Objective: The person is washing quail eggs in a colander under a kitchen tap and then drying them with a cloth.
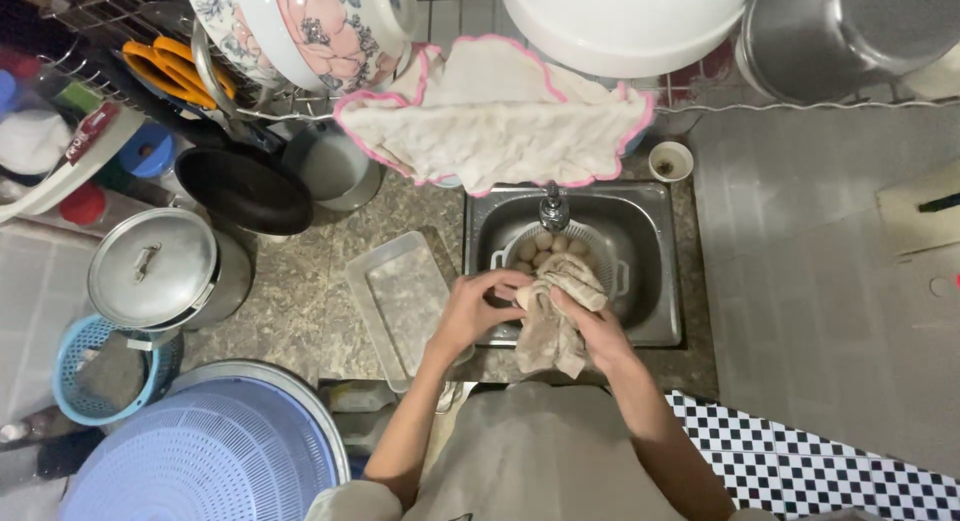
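Over the front of a small steel sink (655, 271), my left hand (480, 303) and my right hand (592, 326) both grip a crumpled beige cloth (552, 331). A pale round item shows between my fingers at the cloth's top. Behind my hands, a metal colander (606, 251) sits in the sink under the tap (553, 207) and holds several pale round eggs or potatoes (545, 245); I cannot tell which.
A clear rectangular tray (400, 299) lies left of the sink on the stone counter. Further left are a lidded steel pot (155, 269), a black pan (243, 189) and blue baskets (200, 461). A pink-edged cloth (495, 116) hangs from the dish rack above.
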